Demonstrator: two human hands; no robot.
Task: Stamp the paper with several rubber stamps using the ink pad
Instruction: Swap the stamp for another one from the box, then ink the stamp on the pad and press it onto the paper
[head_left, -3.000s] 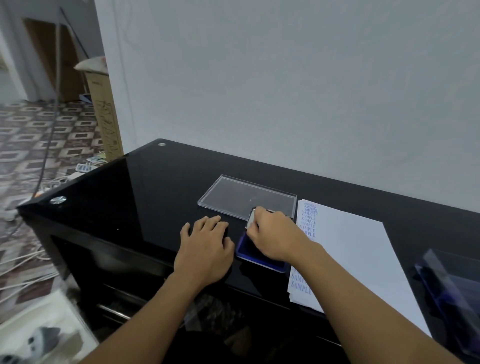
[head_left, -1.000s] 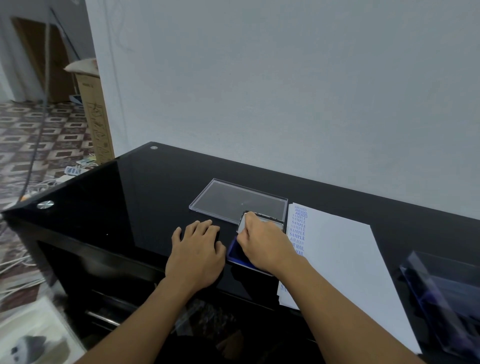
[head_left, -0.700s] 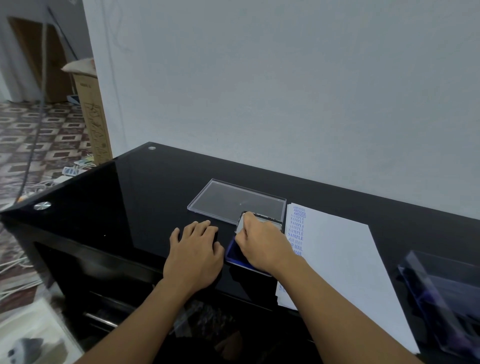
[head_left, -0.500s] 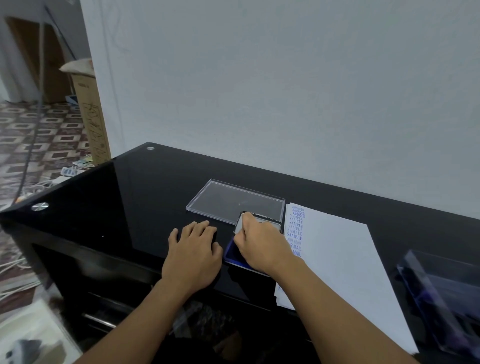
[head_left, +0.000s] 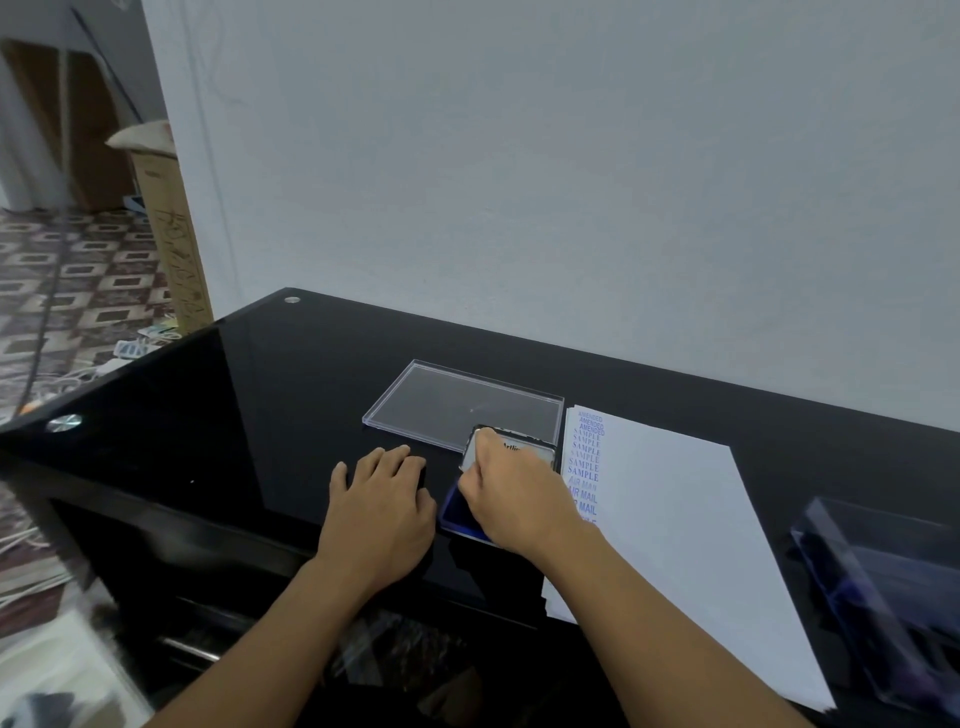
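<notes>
A blue ink pad (head_left: 453, 512) lies open on the black glass table (head_left: 234, 415), its lid (head_left: 535, 451) raised behind it. My right hand (head_left: 514, 499) is curled down over the pad, fingers bunched as if around a small rubber stamp, which the hand hides. My left hand (head_left: 382, 512) rests flat on the table just left of the pad. Right of the pad lies a white paper (head_left: 675, 519) with a column of blue prints along its left edge: AMENDED, SAMPLE, AIR MAIL.
An empty clear plastic tray (head_left: 457, 400) lies behind the pad. A clear box (head_left: 883, 582) with dark items stands at the right edge. A cardboard box (head_left: 171, 234) and cables are on the floor to the left. A wall runs behind the table.
Both hands stay where they were, right over the ink pad and left flat beside it. Only the camera has drifted slightly.
</notes>
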